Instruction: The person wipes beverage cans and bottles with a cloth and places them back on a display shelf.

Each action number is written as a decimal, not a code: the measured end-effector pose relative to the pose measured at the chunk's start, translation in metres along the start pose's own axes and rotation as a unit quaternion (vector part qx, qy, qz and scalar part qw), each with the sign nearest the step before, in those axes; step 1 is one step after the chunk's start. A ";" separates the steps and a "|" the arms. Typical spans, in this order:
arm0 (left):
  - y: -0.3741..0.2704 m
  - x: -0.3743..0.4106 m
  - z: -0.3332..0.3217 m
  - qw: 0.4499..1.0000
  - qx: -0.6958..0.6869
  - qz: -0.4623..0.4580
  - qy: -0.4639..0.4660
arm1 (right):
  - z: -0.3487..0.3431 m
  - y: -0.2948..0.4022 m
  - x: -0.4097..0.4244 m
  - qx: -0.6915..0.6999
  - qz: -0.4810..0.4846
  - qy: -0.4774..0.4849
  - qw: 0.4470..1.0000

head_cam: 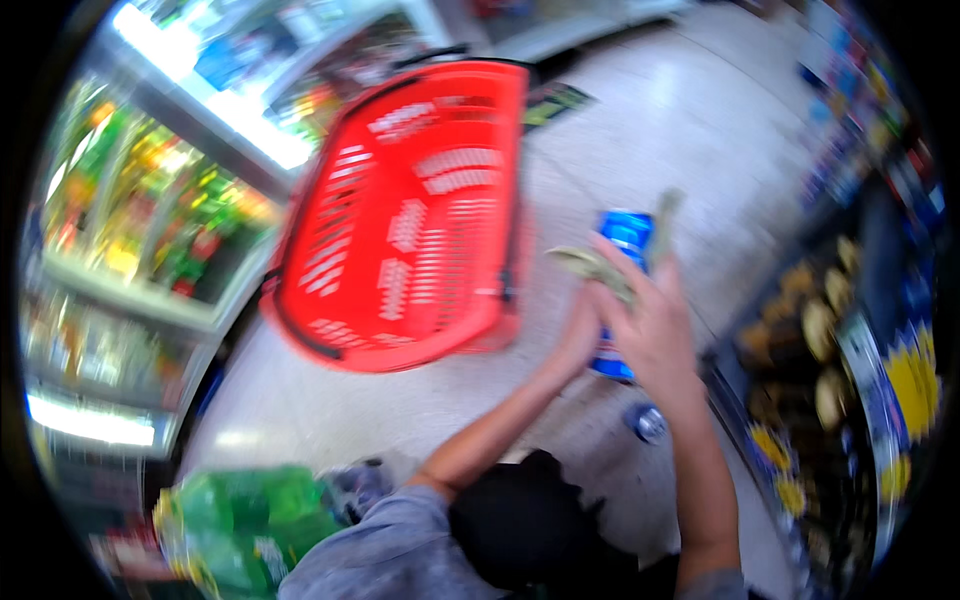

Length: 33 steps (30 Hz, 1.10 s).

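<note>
My left hand [581,330] and my right hand [656,326] meet in front of me, blurred by motion. A folded greenish paper note [581,262], which looks like a banknote, sticks out between them. Another greenish strip [666,221] rises from the fingers of my right hand, which grips the paper. Whether my left fingers are closed on it is unclear. A blue packet [625,225] shows behind my hands, its middle hidden; I cannot tell whether it is held or lies on the floor. To their left stands a red plastic shopping basket [405,225] with black handles, no goods visible inside.
A lit refrigerated display case [150,225] lines the left side. Green plastic bottles [247,517] are grouped at lower left. A blue can [645,421] stands on the pale floor [360,412]. Dark produce crates [817,330] and yellow price signs [911,382] border the right.
</note>
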State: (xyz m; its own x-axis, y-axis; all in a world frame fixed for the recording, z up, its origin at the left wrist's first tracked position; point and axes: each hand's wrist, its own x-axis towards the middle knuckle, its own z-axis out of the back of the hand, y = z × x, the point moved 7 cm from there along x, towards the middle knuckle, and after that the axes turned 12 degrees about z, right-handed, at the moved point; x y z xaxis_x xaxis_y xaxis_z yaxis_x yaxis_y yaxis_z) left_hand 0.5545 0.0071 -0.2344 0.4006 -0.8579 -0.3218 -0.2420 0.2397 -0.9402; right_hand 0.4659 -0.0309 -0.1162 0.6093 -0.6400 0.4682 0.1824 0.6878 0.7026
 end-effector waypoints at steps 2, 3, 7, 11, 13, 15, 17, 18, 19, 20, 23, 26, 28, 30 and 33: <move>-0.008 -0.005 0.014 0.999 0.044 -0.014 0.009 | 0.002 -0.006 -0.003 -0.029 0.013 -0.017 0.999; 0.010 0.009 0.024 0.999 -0.034 -0.003 0.015 | 0.000 -0.008 -0.004 0.002 0.006 -0.043 0.999; -0.030 0.022 -0.034 0.987 0.031 -0.039 0.152 | 0.051 -0.021 -0.011 -0.044 0.070 -0.161 0.984; -0.093 0.007 -0.082 0.959 0.008 -0.091 0.267 | 0.121 0.012 -0.027 -0.087 0.090 -0.226 0.966; -0.115 0.016 -0.097 0.965 -0.032 -0.124 0.230 | 0.151 0.036 -0.034 -0.113 0.124 -0.251 0.953; -0.149 0.034 -0.118 0.939 -0.089 -0.204 0.261 | 0.167 0.070 -0.038 -0.182 0.199 -0.238 0.933; -0.184 0.035 -0.156 0.927 -0.117 -0.228 0.274 | 0.170 0.095 -0.047 -0.200 0.191 -0.081 0.958; -0.201 0.028 -0.178 0.918 -0.122 -0.247 0.285 | 0.169 0.103 -0.058 -0.207 0.182 -0.003 0.961; -0.216 0.021 -0.197 0.909 -0.127 -0.270 0.291 | 0.173 0.107 -0.068 -0.200 0.169 0.021 0.965; -0.223 0.020 -0.214 0.904 -0.118 -0.270 0.310 | 0.176 0.111 -0.078 -0.191 0.156 0.046 0.968; -0.230 0.006 -0.264 0.879 -0.112 -0.271 0.376 | 0.182 0.098 -0.123 -0.148 0.083 0.058 0.984; -0.224 -0.001 -0.300 0.863 -0.063 -0.305 0.397 | 0.181 0.072 -0.150 -0.129 0.030 0.062 0.989; -0.222 0.005 -0.319 0.878 -0.041 -0.298 0.373 | 0.180 0.066 -0.158 -0.121 0.009 0.079 0.989; -0.225 0.017 -0.339 0.888 -0.016 -0.308 0.340 | 0.179 0.069 -0.155 -0.106 -0.001 0.103 0.989; -0.230 0.039 -0.366 0.891 0.002 -0.326 0.316 | 0.174 0.073 -0.155 -0.084 0.030 0.114 0.989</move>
State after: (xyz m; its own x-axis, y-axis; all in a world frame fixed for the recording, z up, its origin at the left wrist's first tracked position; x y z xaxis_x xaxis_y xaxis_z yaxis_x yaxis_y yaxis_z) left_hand 0.3024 -0.2474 0.0100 -0.1223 -0.8997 0.4191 -0.1367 -0.4029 -0.9050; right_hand 0.2504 0.0588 -0.0442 0.7781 -0.5153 0.3592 0.2551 0.7818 0.5690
